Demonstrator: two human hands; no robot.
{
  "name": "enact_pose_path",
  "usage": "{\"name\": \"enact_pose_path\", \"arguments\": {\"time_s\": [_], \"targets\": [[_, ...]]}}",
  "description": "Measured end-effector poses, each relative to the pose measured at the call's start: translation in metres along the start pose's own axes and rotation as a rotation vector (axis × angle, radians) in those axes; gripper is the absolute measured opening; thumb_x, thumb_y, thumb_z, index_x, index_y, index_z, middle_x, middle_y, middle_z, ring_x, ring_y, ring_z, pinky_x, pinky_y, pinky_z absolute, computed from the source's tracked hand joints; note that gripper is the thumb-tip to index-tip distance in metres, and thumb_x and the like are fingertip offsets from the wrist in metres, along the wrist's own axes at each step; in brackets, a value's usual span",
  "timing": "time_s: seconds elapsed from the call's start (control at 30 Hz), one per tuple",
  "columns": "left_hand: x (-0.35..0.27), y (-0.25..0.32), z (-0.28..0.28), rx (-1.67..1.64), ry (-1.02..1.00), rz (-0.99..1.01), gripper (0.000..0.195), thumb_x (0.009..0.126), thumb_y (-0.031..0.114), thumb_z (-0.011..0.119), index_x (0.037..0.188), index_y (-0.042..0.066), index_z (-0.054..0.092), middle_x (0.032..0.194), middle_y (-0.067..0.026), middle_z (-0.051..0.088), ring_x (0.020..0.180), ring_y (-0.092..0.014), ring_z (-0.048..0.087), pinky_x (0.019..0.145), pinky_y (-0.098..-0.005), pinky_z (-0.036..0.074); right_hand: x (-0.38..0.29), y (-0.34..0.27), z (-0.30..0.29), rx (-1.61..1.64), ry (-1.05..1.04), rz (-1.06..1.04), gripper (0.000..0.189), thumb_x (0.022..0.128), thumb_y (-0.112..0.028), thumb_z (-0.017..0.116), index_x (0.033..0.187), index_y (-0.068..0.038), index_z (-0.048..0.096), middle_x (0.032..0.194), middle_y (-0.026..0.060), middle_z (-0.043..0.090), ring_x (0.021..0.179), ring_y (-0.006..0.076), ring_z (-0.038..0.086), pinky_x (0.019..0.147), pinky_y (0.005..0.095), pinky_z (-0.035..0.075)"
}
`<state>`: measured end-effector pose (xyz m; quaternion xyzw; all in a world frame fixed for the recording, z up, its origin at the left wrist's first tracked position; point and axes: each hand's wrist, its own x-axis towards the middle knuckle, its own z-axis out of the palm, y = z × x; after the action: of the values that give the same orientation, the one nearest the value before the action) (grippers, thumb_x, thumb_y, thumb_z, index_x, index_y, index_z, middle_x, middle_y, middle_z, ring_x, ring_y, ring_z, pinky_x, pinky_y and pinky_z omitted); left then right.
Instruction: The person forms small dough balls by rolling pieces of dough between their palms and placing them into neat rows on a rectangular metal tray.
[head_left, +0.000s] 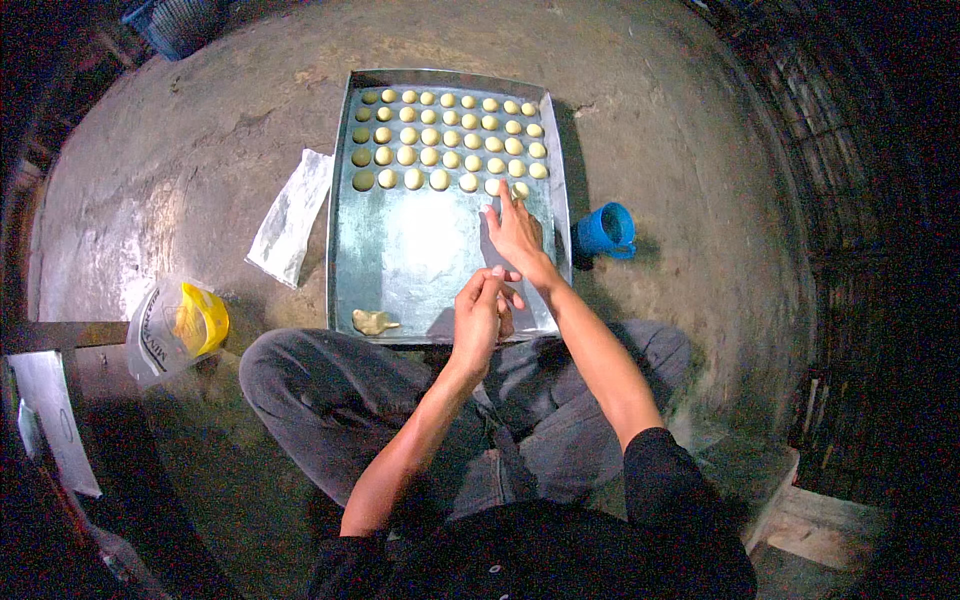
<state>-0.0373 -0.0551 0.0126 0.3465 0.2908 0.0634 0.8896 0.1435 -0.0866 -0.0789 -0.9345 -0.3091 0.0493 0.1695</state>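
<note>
A shallow metal tray (442, 262) lies in front of my crossed legs. Rows of small pale dough balls (451, 139) fill its far half. My right hand (517, 232) reaches over the right side of the tray, thumb and fingers apart. Its fingertips are at the nearest row, by a ball at the right end (520, 190); whether they touch it is unclear. Above the tray's near edge is my left hand (484, 304), fingers curled and thumb tip close to the index finger. Anything inside it is hidden. An irregular dough lump (373, 322) rests in the near left corner.
Right of the tray stands a blue plastic mug (606, 230). A white plastic sheet or bag (292, 217) lies against the left side. Farther left is a clear and yellow printed pouch (180, 326). A blue basket (176, 30) sits at the far left on the concrete floor (690, 150).
</note>
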Motion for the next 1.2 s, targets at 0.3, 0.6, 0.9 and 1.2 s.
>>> {"name": "enact_pose_path", "arguments": {"time_s": [0.3, 0.6, 0.9, 1.2], "targets": [[0.0, 0.013, -0.004, -0.166, 0.172, 0.163, 0.038, 0.102, 0.039, 0.043, 0.1, 0.003, 0.055, 0.058, -0.0042, 0.052, 0.036, -0.007, 0.033, 0.034, -0.0235, 0.023, -0.054, -0.019, -0.04, 0.425, -0.047, 0.087, 0.055, 0.094, -0.037, 0.054, 0.138, -0.004, 0.047, 0.101, 0.0216, 0.067, 0.091, 0.038, 0.065, 0.082, 0.0461, 0.05], [-0.006, 0.017, -0.009, 0.413, 0.318, 0.632, 0.05, 0.104, 0.04, 0.034, 0.086, 0.001, 0.059, 0.06, -0.0015, 0.049, 0.052, -0.011, 0.046, 0.051, -0.0269, 0.038, -0.159, -0.066, -0.042, 1.481, -0.475, 0.154, 0.046, 0.104, -0.043, 0.036, 0.117, -0.004, 0.058, 0.105, 0.0048, 0.062, 0.089, 0.0121, 0.06, 0.078, 0.0281, 0.051], [-0.012, -0.047, 0.0, 0.858, -0.225, 0.534, 0.056, 0.101, 0.03, 0.043, 0.148, 0.004, 0.026, 0.152, -0.025, 0.028, 0.143, -0.036, 0.025, 0.114, -0.0404, 0.022, -0.142, -0.014, -0.022, 2.305, -0.401, 0.439, 0.055, 0.1, -0.034, 0.046, 0.139, 0.002, 0.036, 0.129, 0.0223, 0.054, 0.12, 0.0317, 0.054, 0.104, 0.0417, 0.045], [0.046, -0.002, -0.003, 0.294, -0.08, 0.085, 0.07, 0.097, 0.059, 0.037, 0.144, 0.007, 0.035, 0.138, -0.0168, 0.048, 0.129, -0.03, 0.043, 0.108, -0.0435, 0.032, -0.141, -0.058, -0.066, 1.529, 0.204, 0.015, 0.043, 0.087, -0.007, 0.05, 0.128, 0.002, 0.047, 0.127, 0.016, 0.054, 0.119, 0.0259, 0.052, 0.104, 0.0377, 0.04]]}}
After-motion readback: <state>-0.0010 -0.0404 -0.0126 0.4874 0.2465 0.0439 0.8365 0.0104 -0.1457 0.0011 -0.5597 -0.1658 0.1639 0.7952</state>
